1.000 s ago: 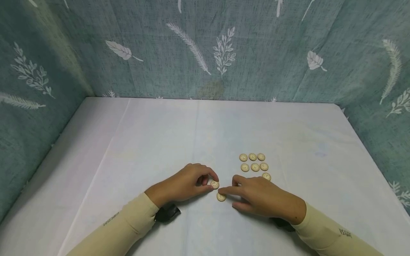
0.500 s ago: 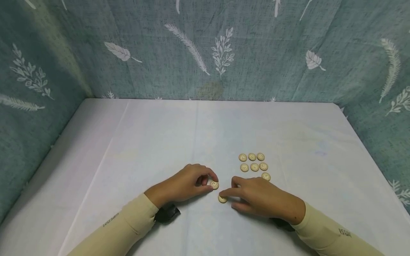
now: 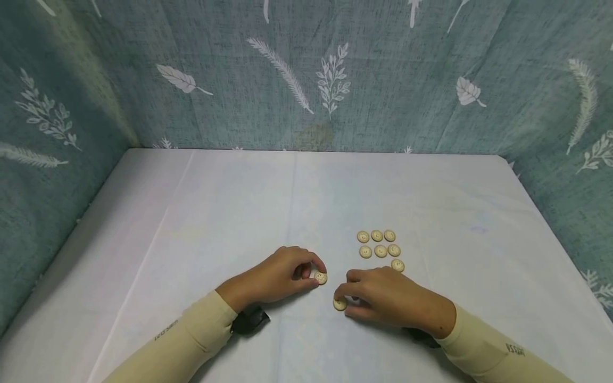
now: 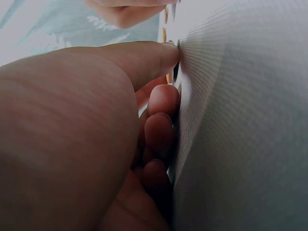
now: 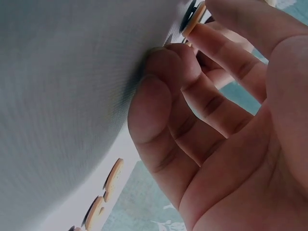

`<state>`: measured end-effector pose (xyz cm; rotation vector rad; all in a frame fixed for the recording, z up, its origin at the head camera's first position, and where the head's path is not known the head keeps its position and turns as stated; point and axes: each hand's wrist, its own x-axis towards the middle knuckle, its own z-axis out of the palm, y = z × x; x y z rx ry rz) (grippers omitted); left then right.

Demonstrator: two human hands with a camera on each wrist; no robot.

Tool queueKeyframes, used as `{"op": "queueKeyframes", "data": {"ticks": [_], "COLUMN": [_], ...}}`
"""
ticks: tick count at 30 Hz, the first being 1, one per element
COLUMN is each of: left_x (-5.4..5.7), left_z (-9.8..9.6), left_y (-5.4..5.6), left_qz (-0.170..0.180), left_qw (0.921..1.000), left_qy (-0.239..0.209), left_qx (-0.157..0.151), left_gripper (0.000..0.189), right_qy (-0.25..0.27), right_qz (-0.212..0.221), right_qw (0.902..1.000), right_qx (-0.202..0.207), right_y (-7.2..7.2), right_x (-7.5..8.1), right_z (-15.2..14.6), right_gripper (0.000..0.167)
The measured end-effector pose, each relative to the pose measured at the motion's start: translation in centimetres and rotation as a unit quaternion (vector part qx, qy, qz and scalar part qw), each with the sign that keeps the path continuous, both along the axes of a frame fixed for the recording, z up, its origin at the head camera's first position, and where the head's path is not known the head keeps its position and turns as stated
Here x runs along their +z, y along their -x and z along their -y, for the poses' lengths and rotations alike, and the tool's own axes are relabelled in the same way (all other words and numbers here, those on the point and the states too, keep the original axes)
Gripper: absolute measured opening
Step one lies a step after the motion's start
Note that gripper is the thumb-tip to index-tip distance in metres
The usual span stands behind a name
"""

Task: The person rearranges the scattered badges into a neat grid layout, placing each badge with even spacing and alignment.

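Near the table's middle, my left hand (image 3: 280, 274) holds a round cream button (image 3: 320, 277) between thumb and index finger, flat on the white cloth. In the left wrist view the thumb of the left hand (image 4: 96, 96) hides most of that button. To the right and a little nearer, my right hand (image 3: 385, 295) pinches a second button (image 3: 339, 304) with curled index finger and thumb. The right wrist view shows this button (image 5: 193, 21) edge-on at the tips of the right hand (image 5: 216, 110), close to the cloth, its other fingers curled.
Beyond the right hand lie two rows of matching buttons (image 3: 380, 251), with one more button (image 3: 397, 265) below their right end. A white cloth (image 3: 230, 202) covers the table. Green leaf-patterned fabric (image 3: 215, 69) stands behind and at both sides.
The right index finger has drawn its button a little to the right and nearer, up to the thumb, and has curled more. The left hand and its button stay in place.
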<state>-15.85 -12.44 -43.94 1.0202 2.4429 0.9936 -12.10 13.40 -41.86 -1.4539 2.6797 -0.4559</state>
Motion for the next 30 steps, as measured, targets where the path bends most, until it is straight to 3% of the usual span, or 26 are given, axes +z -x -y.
{"op": "queueKeyframes", "data": {"ticks": [30], "left_x": [-0.29], "left_z": [-0.07], "left_y": [-0.11], "left_qz": [0.002], "left_qw": [1.0], "left_qy": [0.0], "left_qx": [0.003], "left_gripper": [0.015], "right_qy": [0.015], "right_qz": [-0.003], "right_qw": [0.9999], "right_qx": [-0.005], "right_y": [-0.12], "right_x": [-0.47], "right_z": [0.03], "right_gripper": [0.014]}}
